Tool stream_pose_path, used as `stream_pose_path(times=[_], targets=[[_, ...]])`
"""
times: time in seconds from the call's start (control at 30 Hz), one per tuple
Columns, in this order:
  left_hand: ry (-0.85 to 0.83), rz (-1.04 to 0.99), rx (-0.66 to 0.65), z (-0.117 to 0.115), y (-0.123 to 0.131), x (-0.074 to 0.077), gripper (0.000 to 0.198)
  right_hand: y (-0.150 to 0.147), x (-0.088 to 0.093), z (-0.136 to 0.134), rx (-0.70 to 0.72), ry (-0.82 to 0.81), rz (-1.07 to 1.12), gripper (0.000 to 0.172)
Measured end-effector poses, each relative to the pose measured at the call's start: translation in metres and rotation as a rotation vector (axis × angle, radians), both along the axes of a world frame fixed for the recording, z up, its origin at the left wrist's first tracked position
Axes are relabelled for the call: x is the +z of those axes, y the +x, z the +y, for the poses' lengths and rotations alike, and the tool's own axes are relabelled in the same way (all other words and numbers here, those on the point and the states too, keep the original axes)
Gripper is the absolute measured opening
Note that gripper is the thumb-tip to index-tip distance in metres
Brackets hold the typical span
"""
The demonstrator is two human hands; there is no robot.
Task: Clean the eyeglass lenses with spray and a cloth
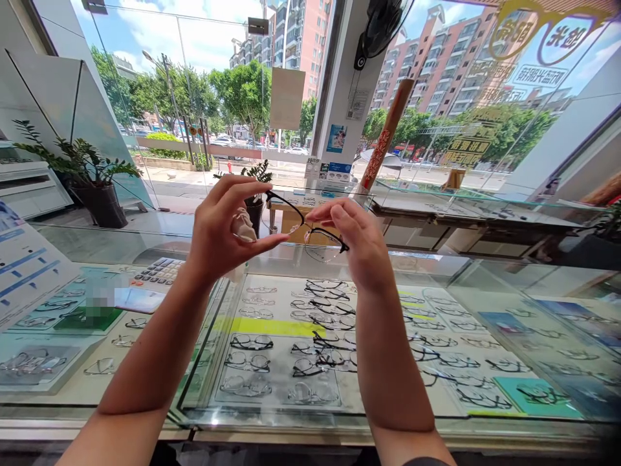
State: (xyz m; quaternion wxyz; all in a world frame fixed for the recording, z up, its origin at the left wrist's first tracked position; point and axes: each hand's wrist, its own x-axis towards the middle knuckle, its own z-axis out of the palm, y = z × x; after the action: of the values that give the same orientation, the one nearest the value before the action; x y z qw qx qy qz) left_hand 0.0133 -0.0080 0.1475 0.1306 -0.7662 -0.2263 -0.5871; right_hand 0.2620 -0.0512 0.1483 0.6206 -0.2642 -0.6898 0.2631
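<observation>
A pair of eyeglasses (326,234) with a dark upper rim is held up above the glass counter, tilted down to the right. My left hand (224,223) grips its left end between thumb and fingers, and a crumpled pale cloth (244,225) is tucked in the same palm. On the other side, my right hand (361,239) has its fingers curled about the right end of the frame, near the hinge. The temples are mostly hidden behind the hands.
Below lies a glass display counter (272,419) with several rows of eyeglasses (251,341) inside. A calculator (158,270) and a phone (140,299) rest on the left. Potted plants (104,200) and large windows stand beyond, with a wooden desk (286,226) behind the hands.
</observation>
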Motion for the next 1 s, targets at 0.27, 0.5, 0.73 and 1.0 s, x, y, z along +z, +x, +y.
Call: stream_pose_path(times=[0.27,0.5,0.73,1.0], targets=[[0.165,-0.266,0.195,-0.001,0.006,-0.008,0.075,-0.01,-0.01,0.002,-0.374,0.332,0.04,0.046],[0.106,-0.345,0.149,-0.001,0.008,-0.012,0.073,-0.019,-0.012,0.001,-0.458,0.326,-0.024,0.061],[0.117,-0.33,0.217,-0.004,0.012,-0.013,0.071,-0.021,-0.012,-0.001,-0.423,0.24,0.026,0.061],[0.033,-0.294,0.107,0.005,0.01,-0.017,0.076,-0.019,-0.011,0.0,-0.507,0.285,-0.014,0.055]])
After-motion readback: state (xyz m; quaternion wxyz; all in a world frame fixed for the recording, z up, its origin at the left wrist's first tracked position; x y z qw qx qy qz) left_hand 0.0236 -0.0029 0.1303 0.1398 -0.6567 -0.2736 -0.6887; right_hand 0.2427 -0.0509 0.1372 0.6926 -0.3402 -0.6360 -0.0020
